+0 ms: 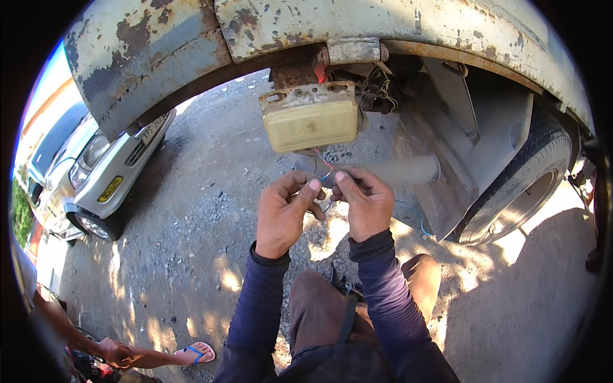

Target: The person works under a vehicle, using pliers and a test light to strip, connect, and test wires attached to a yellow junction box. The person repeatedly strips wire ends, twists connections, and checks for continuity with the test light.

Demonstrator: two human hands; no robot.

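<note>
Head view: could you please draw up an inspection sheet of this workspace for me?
Surface: gravelly ground, patched with sunlight.
Work items: yellowed rectangular lamp on a rusty bracket, beneath a rust-spotted vehicle panel.
Clutter: loose stones scattered on the ground.
Hands: left hand and right hand close together, pinching thin red and blue wires; exact grip partly hidden.
Cables: those wires run up toward the lamp; tangled wires right of the bracket.
Surroundings: white car left, tyre right, another person's foot lower left.
</note>
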